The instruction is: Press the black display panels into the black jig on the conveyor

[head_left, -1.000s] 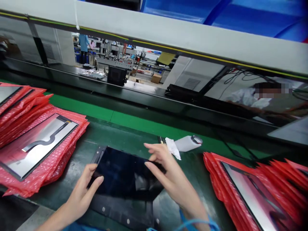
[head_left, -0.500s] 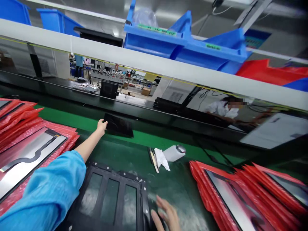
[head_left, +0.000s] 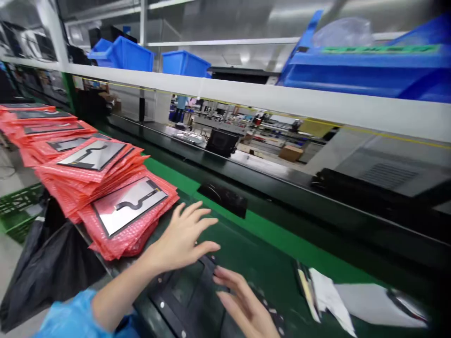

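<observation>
My left hand (head_left: 183, 237) is open with its fingers spread, held above the bench beside a stack of red bubble-wrap bags (head_left: 120, 239). A display panel (head_left: 132, 204) with a bent dark ribbon cable lies on top of that stack. Below and between my hands is a black frame fixture (head_left: 169, 303) with light round dots, partly hidden by them. My right hand (head_left: 246, 307) is over the fixture's right side, fingers stretched and thumb apart; whether it touches the fixture I cannot tell. A dark flat panel (head_left: 225, 197) lies on the green strip, away from both hands.
More red-bagged panels (head_left: 91, 157) are piled along the left. At the right lie pen-like sticks (head_left: 307, 291), a white tissue (head_left: 329, 298) and a white bottle (head_left: 373, 303). A shelf (head_left: 246, 96) with blue bins (head_left: 185, 63) runs above. A green crate (head_left: 21, 206) stands lower left.
The view has swung left. My left hand has let go of the dark panel on the green strip and drawn back toward the fixture. My right hand remains by the fixture's right side.
</observation>
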Action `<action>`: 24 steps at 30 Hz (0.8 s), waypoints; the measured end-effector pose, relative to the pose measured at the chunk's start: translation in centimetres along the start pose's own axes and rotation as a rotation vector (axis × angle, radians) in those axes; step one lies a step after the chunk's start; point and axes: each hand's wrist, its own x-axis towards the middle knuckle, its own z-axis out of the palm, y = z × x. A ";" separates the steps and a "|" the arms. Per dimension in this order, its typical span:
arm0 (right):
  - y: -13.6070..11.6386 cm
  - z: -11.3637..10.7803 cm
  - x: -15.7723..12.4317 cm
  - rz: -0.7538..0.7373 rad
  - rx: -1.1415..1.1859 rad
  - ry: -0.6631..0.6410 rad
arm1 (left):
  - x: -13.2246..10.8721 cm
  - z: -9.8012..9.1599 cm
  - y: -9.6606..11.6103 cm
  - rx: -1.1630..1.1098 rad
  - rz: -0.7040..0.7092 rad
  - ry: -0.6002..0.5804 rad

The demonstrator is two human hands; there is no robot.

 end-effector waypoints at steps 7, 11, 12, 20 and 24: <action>-1.8 10.7 9.0 0.170 0.448 -0.264 | -14.5 -11.4 -11.4 0.170 -0.661 0.910; -0.6 15.4 12.4 0.243 0.582 -0.232 | -17.2 -13.2 -16.1 0.100 -0.821 0.917; -0.2 16.4 12.9 0.246 0.589 -0.222 | -17.3 -13.2 -16.7 0.085 -0.837 0.890; 1.5 19.8 12.9 0.233 0.588 -0.144 | -17.1 -13.7 -16.4 0.143 -0.877 0.683; 1.5 18.5 12.7 0.221 0.634 -0.125 | -18.2 -11.8 -12.6 0.212 -0.812 0.591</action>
